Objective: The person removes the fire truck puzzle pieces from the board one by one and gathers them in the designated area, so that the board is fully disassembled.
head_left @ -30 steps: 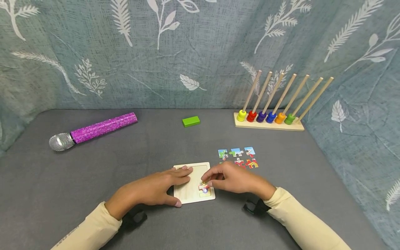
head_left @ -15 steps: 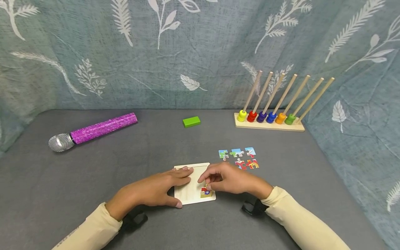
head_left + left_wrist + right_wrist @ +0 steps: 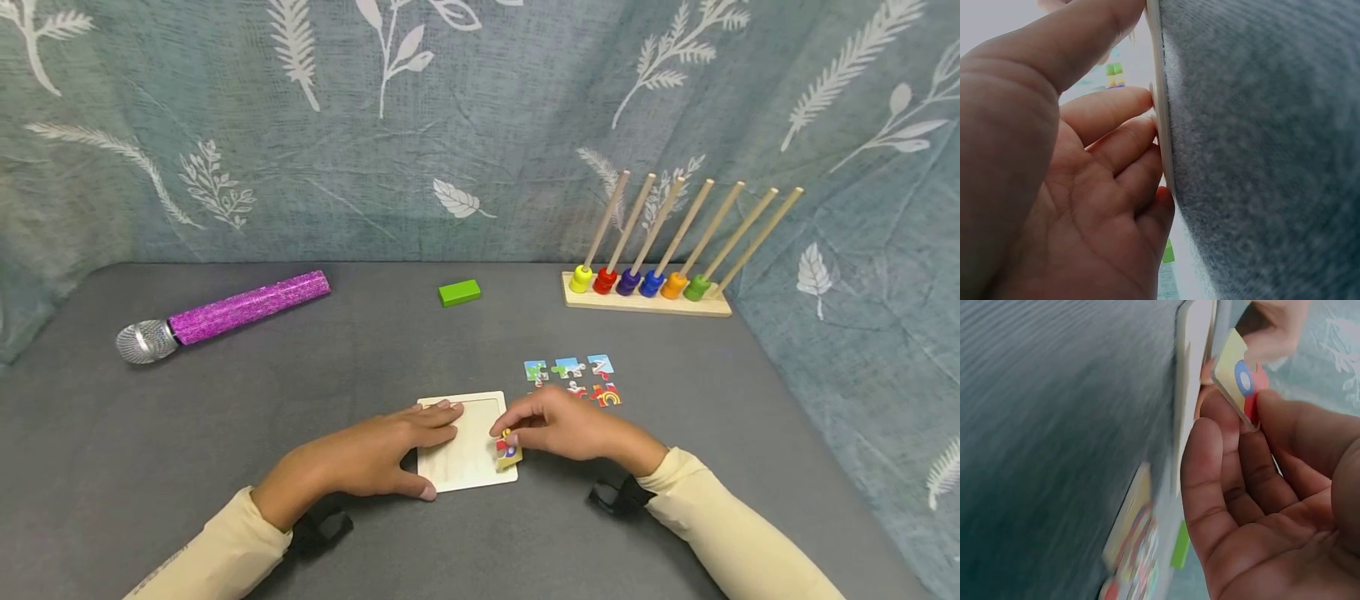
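Observation:
My left hand (image 3: 382, 450) rests on the left side of a shallow wooden puzzle tray (image 3: 461, 471), fingers over its surface and thumb at the front edge. The left wrist view shows the fingertips against the tray's pale rim (image 3: 1161, 112). Above the tray's right edge, my right hand (image 3: 562, 427) pinches a jigsaw puzzle piece (image 3: 507, 455) between thumb and fingers. That piece (image 3: 1233, 369) is yellow and red with a blue ring, and it stands tilted in the right wrist view. Several other puzzle pieces (image 3: 567, 367) lie behind the right hand, which partly hides some.
A purple glittery microphone (image 3: 247, 308) lies at the back left. Near the back middle is a green block (image 3: 459, 292). A wooden peg stand (image 3: 645, 305) with coloured beads and tall rods is at the back right. Behind the table hangs a patterned cloth (image 3: 510, 125).
The puzzle piece, low on the tray's right part a second ago, is now tilted up in the right hand and shifted right. My left hand stays in place.

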The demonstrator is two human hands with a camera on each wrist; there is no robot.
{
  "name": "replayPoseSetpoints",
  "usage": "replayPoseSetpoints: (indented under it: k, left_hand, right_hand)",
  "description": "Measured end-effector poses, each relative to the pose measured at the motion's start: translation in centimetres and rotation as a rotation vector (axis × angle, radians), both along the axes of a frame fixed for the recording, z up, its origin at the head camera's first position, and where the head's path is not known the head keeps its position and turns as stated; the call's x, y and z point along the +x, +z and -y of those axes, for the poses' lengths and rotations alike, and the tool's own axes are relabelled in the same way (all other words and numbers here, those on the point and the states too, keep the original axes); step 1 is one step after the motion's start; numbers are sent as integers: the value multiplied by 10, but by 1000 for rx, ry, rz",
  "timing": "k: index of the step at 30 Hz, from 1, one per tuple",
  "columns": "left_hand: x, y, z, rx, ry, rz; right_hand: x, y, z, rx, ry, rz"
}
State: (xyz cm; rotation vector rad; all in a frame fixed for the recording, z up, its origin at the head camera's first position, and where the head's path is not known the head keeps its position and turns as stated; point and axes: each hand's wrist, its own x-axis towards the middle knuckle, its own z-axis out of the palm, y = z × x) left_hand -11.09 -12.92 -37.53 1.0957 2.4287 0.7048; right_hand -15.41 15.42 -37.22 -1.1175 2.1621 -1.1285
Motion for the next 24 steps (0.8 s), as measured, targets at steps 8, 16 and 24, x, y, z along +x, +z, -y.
replayPoseSetpoints:
  k: [8, 16, 24]
  left_hand:
    - [0, 0, 1, 5, -8, -3]
    - [-1, 0, 1, 20, -14, -21]
    - [-1, 0, 1, 13, -7, -12]
  right_hand:
    - [-2, 6, -29, -12, -138, 75]
    - [-5, 13, -60, -21, -238, 39]
    - [-11, 12, -82, -2, -278, 9]
